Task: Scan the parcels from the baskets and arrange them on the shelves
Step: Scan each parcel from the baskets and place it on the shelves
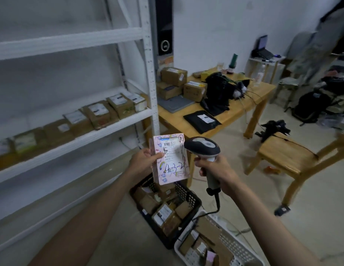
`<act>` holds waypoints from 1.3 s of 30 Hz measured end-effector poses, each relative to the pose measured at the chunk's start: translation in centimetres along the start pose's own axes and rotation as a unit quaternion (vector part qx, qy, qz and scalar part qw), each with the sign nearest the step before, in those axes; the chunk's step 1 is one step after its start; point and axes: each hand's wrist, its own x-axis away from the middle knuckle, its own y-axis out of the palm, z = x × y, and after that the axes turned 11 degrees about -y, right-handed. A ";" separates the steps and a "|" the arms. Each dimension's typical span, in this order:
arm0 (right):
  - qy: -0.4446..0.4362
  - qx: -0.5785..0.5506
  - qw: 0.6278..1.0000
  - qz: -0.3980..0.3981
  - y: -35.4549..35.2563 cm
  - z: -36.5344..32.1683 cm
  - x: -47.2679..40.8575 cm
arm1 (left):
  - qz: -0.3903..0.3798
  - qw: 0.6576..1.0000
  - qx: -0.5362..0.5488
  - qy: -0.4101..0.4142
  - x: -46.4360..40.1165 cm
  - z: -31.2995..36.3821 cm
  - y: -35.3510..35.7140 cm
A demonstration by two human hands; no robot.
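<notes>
- The left hand [143,160] holds a flat pink printed parcel with a white barcode label [170,158] upright, thumb pinching its left edge near the label; the other fingers sit behind the parcel and are hidden.
- The right hand [215,169] has its fingers curled round the grip of a grey-and-black handheld barcode scanner [202,146], whose head sits just beside the parcel's upper right edge, at 3 o'clock from the label.
- Dark handwriting on the parcel's lower half is partly legible; the small label print is too fine to read.
- At 6 o'clock from the parcel, a black perforated plastic basket [190,198] on the floor holds brown cardboard parcels, its far corner hidden behind the pink parcel.
- A white perforated plastic basket [236,246] touches it at 5 o'clock and is cut off by the bottom edge; the scanner's black cable [215,208] drops towards it.
- At 9 to 10 o'clock, a white metal shelving unit [71,143] carries a blurred row of brown labelled boxes [102,112] on its middle shelf; the left end of the row runs out of frame.
- The shelf above the boxes shows bare board, and bare floor lies between the baskets and the shelving.
- At 1 o'clock, a light wooden table [188,123] holds more boxes and dark items that are hard to make out; a wooden chair [290,156] stands at 3 o'clock.
</notes>
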 end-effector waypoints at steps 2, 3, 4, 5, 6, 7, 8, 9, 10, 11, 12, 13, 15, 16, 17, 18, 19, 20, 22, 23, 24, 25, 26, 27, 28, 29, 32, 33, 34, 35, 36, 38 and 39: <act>-0.006 0.014 1.000 -0.016 2.9 -0.4 -0.8 | 0.017 1.000 0.011 -0.012 0.0 -1.3 -3.3; -0.011 0.018 0.999 -0.025 4.5 -0.6 -1.2 | 0.027 0.999 0.021 -0.018 0.1 -1.9 -4.9; -0.016 0.021 0.999 -0.032 6.1 -0.9 -1.5 | 0.038 0.999 0.030 -0.024 0.3 -2.5 -6.5; -0.020 0.025 0.999 -0.038 7.8 -1.3 -1.8 | 0.050 0.998 0.037 -0.029 0.4 -3.1 -8.1; -0.024 0.028 0.998 -0.044 9.4 -1.8 -2.1 | 0.061 0.997 0.043 -0.034 0.7 -3.7 -9.7; -0.030 0.026 0.998 -0.051 11.1 -2.4 -2.3 | 0.070 0.996 0.050 -0.037 1.0 -4.2 -11.4; -0.041 0.018 0.997 -0.059 12.8 -3.1 -2.4 | 0.078 0.995 0.054 -0.038 1.3 -4.6 -13.2; -0.055 0.012 0.996 -0.067 14.5 -3.7 -2.7 | 0.085 0.994 0.059 -0.040 1.5 -4.9 -14.9; -0.070 0.012 0.995 -0.075 16.1 -4.3 -2.9 | 0.091 0.993 0.067 -0.041 1.8 -5.2 -16.8; -0.084 0.015 0.993 -0.084 17.8 -5.0 -3.1 | 0.097 0.991 0.077 -0.040 2.1 -5.3 -18.6; -0.094 0.016 0.991 -0.094 19.4 -5.8 -3.3 | 0.104 0.990 0.086 -0.038 2.5 -5.4 -20.5; -0.104 0.016 0.989 -0.105 21.1 -6.5 -3.5 | 0.113 0.988 0.095 -0.035 2.8 -5.5 -22.3; -0.126 0.011 0.984 -0.127 24.5 -7.8 -3.9 | 0.130 0.985 0.114 -0.027 3.6 -5.6 -25.9; -0.135 0.004 0.981 -0.136 26.2 -8.5 -4.0 | 0.137 0.982 0.125 -0.025 3.9 -5.6 -27.6; -0.142 -0.005 0.979 -0.147 28.0 -9.2 -4.0 | 0.143 0.980 0.135 -0.023 4.4 -5.7 -29.2; -0.149 -0.018 0.976 -0.159 29.8 -9.9 -3.9 | 0.150 0.978 0.143 -0.021 4.8 -5.8 -30.8; -0.157 -0.031 0.972 -0.172 31.6 -10.5 -3.8 | 0.160 0.976 0.149 -0.017 5.2 -5.9 -32.3; -0.166 -0.041 0.968 -0.186 33.3 -11.1 -3.6 | 0.172 0.973 0.155 -0.013 5.7 -6.0 -33.8; -0.179 -0.049 0.959 -0.214 36.7 -12.1 -3.4 | 0.196 0.964 0.180 -0.006 6.7 -6.4 -36.7; -0.179 -0.054 0.955 -0.230 38.4 -12.6 -3.2 | 0.205 0.960 0.193 -0.005 7.3 -6.7 -38.1; -0.178 -0.060 0.950 -0.249 39.9 -13.1 -3.1 | 0.217 0.955 0.200 -0.004 8.0 -7.0 -39.5; -0.176 -0.067 0.945 -0.267 41.5 -13.6 -2.9 | 0.234 0.952 0.198 -0.003 8.7 -7.4 -40.9; -0.175 -0.075 0.940 -0.285 43.0 -14.1 -2.8 | 0.253 0.948 0.192 -0.001 9.4 -7.8 -42.2; -0.174 -0.085 0.934 -0.302 44.4 -14.7 -2.6 | 0.269 0.945 0.187 0.001 10.1 -8.2 -43.6; -0.172 -0.093 0.927 -0.319 45.8 -15.1 -2.5 | 0.282 0.941 0.185 0.001 10.9 -8.6 -44.8; -0.167 -0.102 0.921 -0.337 47.1 -15.6 -2.3 | 0.292 0.939 0.183 -0.002 11.7 -9.0 -46.0; -0.153 -0.148 0.893 -0.397 50.9 -16.6 -2.0 | 0.323 0.926 0.194 0.000 13.7 -10.4 -49.2; -0.150 -0.164 0.881 -0.418 52.1 -16.9 -2.0 | 0.340 0.919 0.200 0.004 14.1 -10.8 -50.2; -0.148 -0.172 0.869 -0.440 53.1 -17.1 -1.9 | 0.358 0.910 0.208 0.007 14.4 -11.1 -51.1; -0.146 -0.177 0.859 -0.458 54.2 -17.4 -1.9 | 0.376 0.901 0.218 0.008 14.6 -11.4 -52.1; -0.144 -0.181 0.849 -0.474 55.3 -17.8 -1.9 | 0.395 0.890 0.230 0.007 14.7 -11.7 -53.0; -0.147 -0.190 0.828 -0.507 57.3 -18.5 -2.0 | 0.440 0.860 0.256 0.004 14.7 -12.0 -54.8; -0.151 -0.193 0.816 -0.523 58.3 -19.0 -2.2 | 0.464 0.847 0.261 0.002 14.7 -12.1 -55.6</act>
